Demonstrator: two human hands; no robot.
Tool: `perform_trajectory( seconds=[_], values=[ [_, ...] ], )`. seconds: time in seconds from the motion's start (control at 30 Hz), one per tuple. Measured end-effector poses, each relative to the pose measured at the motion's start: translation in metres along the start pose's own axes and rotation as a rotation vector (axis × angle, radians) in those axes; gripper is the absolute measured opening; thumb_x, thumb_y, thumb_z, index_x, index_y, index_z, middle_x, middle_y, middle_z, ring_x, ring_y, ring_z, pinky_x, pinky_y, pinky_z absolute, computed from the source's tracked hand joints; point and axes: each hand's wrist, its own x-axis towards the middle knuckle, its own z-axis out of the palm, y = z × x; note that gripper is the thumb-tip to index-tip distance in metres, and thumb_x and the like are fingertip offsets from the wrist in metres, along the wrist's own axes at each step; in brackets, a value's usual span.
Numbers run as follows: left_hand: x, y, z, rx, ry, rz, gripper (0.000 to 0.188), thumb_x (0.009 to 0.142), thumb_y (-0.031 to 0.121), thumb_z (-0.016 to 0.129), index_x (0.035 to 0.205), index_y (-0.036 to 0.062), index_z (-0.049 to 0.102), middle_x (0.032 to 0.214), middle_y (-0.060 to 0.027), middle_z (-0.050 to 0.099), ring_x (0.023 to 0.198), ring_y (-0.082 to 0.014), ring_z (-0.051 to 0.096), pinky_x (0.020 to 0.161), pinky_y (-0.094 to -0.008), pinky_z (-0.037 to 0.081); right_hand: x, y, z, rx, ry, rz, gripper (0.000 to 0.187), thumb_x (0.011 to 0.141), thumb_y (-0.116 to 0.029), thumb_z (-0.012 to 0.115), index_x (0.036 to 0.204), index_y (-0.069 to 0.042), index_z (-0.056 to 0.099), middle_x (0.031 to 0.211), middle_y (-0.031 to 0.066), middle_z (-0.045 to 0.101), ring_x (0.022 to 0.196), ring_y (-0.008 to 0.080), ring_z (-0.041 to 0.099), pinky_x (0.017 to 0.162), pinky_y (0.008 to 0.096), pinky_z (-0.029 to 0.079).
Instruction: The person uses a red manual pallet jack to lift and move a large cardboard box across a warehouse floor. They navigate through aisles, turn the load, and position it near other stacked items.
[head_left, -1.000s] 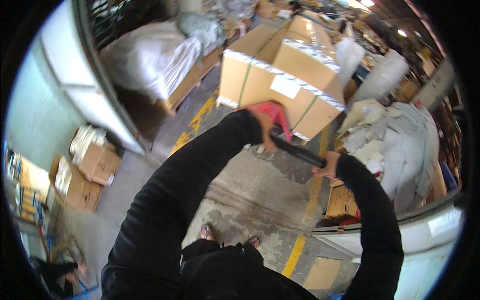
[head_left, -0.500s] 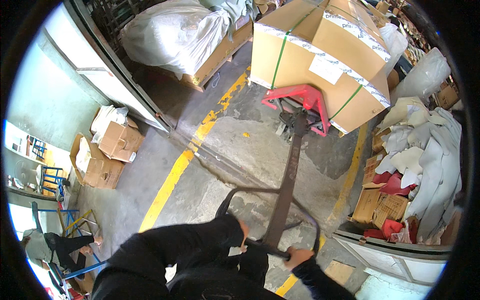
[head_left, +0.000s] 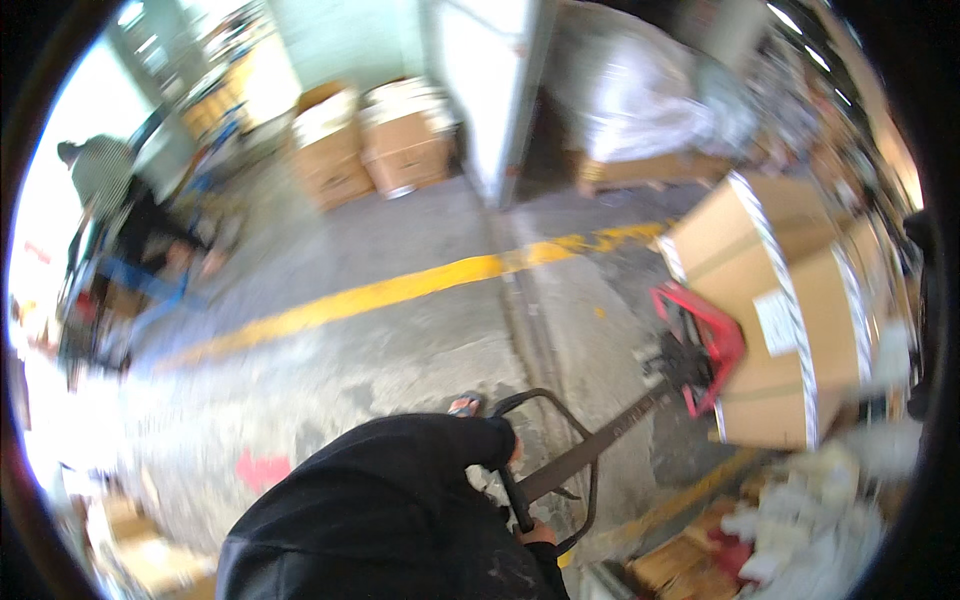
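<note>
At the left edge of the floor [head_left: 330, 375], a co-worker in a striped top [head_left: 108, 175] bends beside a blue frame [head_left: 135, 280]. Below, near the same edge, are some blurred cartons [head_left: 145, 555], and a reddish patch [head_left: 263, 468] marks the bare concrete. At the floor's far edge stand two brown cartons [head_left: 408, 150] side by side, with pale material sticking out of their tops. A worn yellow line [head_left: 390, 292] runs across the floor in front of them, and a white door [head_left: 480, 85] comes just after. The left hand [head_left: 517, 449], mostly covered by its black cuff, is at the upper end of a black handle [head_left: 516, 498]; how its fingers close cannot be told. The right hand [head_left: 538, 532] is wrapped around the handle's lower end. From there a brown shaft [head_left: 595, 445] slants up to the red pallet truck [head_left: 724, 335], toward the right edge of the floor. Behind the door, a plastic-wrapped load [head_left: 640, 95] sits on a wooden base. A large strapped carton [head_left: 748, 390] stands right against the truck's red frame; its support is hidden. Pale scraps [head_left: 800, 520] are heaped at the near right corner.
</note>
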Motion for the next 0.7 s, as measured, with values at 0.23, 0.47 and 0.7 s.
perform_trajectory(
  seconds=[0.23,0.47,0.7],
  values=[
    [-0.071,-0.006,0.058,-0.089,0.137,-0.18,0.058,0.074,0.055,0.073,0.099,0.0027,0.075,0.099,-0.0225,0.072,0.098,-0.0367,0.069,0.086,-0.0459,0.053,0.024,0.023,-0.015,-0.243,-0.074,-0.091,0.054,0.081,-0.052,0.069,0.116,-0.011,0.066,0.103,0.0165,0.072,0.098,0.0371,0.069,0.087,0.0481,0.054],
    [-0.103,0.011,0.098,-0.163,0.256,-0.255,0.053,0.075,0.052,0.072,0.098,0.0043,0.075,0.098,-0.0209,0.072,0.096,-0.0358,0.07,0.084,-0.0455,0.054,0.023,0.037,-0.032,-0.335,-0.044,-0.138,0.05,0.08,-0.048,0.068,0.115,-0.012,0.067,0.105,0.0168,0.071,0.099,0.0371,0.068,0.087,0.0483,0.054],
    [-0.091,0.076,0.058,-0.149,0.273,-0.199,0.048,0.077,0.049,0.071,0.096,0.0059,0.076,0.098,-0.0193,0.073,0.095,-0.0349,0.07,0.082,-0.045,0.055,-0.011,0.061,-0.022,-0.356,-0.053,-0.195,0.046,0.08,-0.044,0.068,0.114,-0.013,0.068,0.107,0.017,0.071,0.1,0.037,0.068,0.088,0.0485,0.053]
  ],
)
